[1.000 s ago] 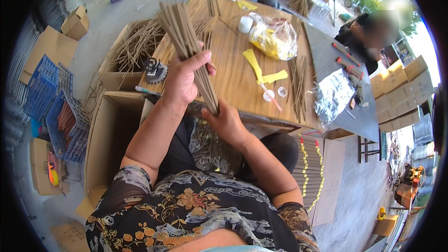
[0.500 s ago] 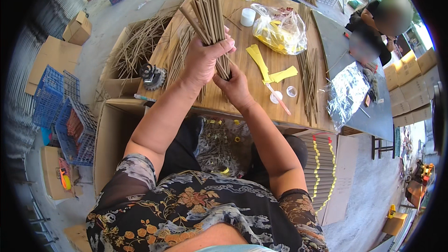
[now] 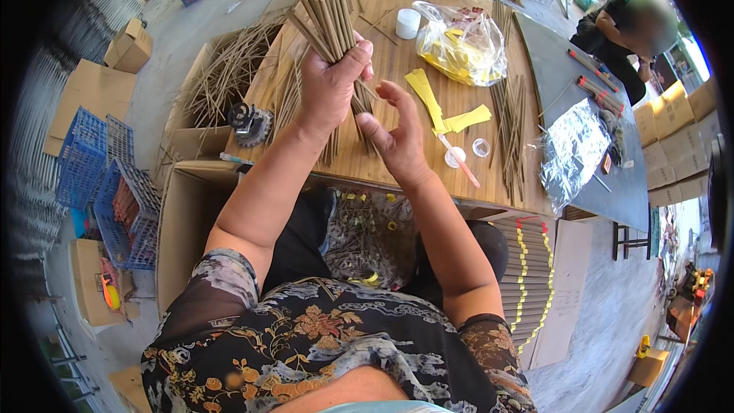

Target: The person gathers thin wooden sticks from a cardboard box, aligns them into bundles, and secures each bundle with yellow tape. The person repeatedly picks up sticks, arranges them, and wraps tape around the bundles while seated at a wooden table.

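My left hand (image 3: 329, 84) is wrapped round the middle of a bundle of thin brown sticks (image 3: 329, 19), held tilted above the wooden table (image 3: 382, 69). The bundle's upper ends fan out unevenly. Beside its lower end is my right hand (image 3: 399, 141), thumb and fingers apart; the thumb is close to the sticks, and whether it touches them I cannot tell. Yellow paper strips (image 3: 423, 95) lie to the right of this hand, near a small white pot (image 3: 455, 157) with a pinkish stick (image 3: 465, 172) across it.
Loose sticks (image 3: 505, 126) lie at the table's right and fill a carton (image 3: 202, 118) at left. A clear bag (image 3: 478, 38) holds yellow paper. A geared metal part (image 3: 251, 126) sits at the left edge. A person (image 3: 612, 30) is at the grey table (image 3: 631, 176).
My right hand has let go of the bundle's lower end and its fingers have spread. My left hand and the bundle have shifted slightly left. Red-ended rolls now show on the grey table.
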The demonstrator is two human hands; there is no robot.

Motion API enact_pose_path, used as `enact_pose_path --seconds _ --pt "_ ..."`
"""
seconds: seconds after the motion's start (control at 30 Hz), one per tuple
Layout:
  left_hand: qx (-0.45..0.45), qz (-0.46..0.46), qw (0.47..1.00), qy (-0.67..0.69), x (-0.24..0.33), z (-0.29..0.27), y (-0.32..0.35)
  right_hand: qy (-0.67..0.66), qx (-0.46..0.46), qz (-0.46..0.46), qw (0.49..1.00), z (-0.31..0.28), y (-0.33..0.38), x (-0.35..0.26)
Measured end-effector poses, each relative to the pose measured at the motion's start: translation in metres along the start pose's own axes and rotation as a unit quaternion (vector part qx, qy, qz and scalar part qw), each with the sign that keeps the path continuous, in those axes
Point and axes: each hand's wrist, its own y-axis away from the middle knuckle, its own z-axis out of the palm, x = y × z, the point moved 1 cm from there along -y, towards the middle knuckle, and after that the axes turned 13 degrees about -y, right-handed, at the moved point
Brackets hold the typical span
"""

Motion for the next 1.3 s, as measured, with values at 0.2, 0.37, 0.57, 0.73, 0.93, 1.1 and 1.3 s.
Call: enact_pose_path --seconds 0.2,0.37,0.57,0.73,0.93,1.1,1.3 --pt "-0.005 -0.02 1.0 0.015 0.006 -0.001 0.007 0.091 -0.054 -0.058 0.993 -0.002 -0.013 -0.015" --pt "0.014 -0.005 0.999 0.037 0.006 -0.008 0.005 0.139 -0.09 -0.054 0.985 -0.015 0.006 -0.01" --pt "0.004 -0.004 1.0 0.027 0.003 -0.018 0.006 0.166 -0.158 0.1 0.968 -0.061 0.094 -0.002" --pt "-0.016 -0.018 1.0 0.006 -0.001 -0.02 0.009 0.174 -0.209 0.173 0.947 -0.069 0.108 -0.015" --pt "-0.064 0.018 0.998 -0.014 0.017 -0.005 0.01 0.091 -0.113 0.117 0.982 -0.019 0.027 -0.021" --pt "-0.058 -0.045 0.994 -0.077 -0.014 -0.003 0.019 0.056 -0.096 0.149 0.983 0.001 0.025 0.028" --pt "-0.034 -0.021 0.997 -0.071 -0.01 0.0 0.023 0.103 -0.087 0.084 0.987 0.014 0.015 0.013"
